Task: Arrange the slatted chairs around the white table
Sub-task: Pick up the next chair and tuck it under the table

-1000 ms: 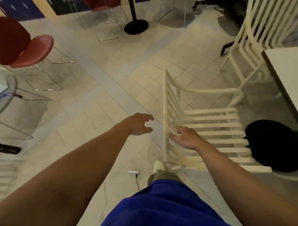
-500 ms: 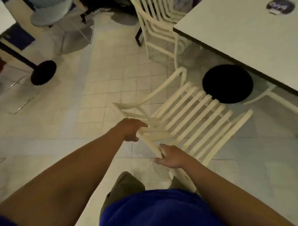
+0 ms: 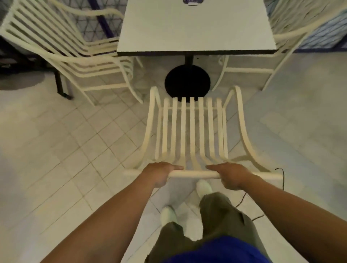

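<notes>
**Slatted chair (image 3: 191, 127) held at its back by both hands, facing the white table (image 3: 195, 28)**

On my feed, the left chair (image 3: 62, 48) has the same cream slats and stands at the table's left side. The front of its seat is tucked under the tabletop's edge. I cannot tell whether it is one chair or several stacked. A black leg (image 3: 61, 84) stands on the tiled floor (image 3: 56, 150) beside its near corner.

Nearer to me, my left hand (image 3: 159, 173) is curled round the top rail (image 3: 193, 175) of the middle chair's back, left of centre, with the fingers wrapped over the far side. This chair faces away from me toward the table. Its seat slats run near to far, and an armrest curves down on each side. The front edge of its seat overlaps the round black base (image 3: 187, 82) of the table's post, short of the tabletop's near edge. The table is straight ahead at far centre, and a dark item (image 3: 191, 1) at its far edge is cut off by the frame.

My right hand (image 3: 230, 175) grasps the same rail right of centre, with a stretch of bare rail between the two hands. Below the rail are two white shoes (image 3: 203, 185) on the tiles.

The right chair (image 3: 281, 37) stands at the table's right side, close against the near corner. A thin black cable (image 3: 282, 178) lies on the floor by the right end of the rail.
</notes>
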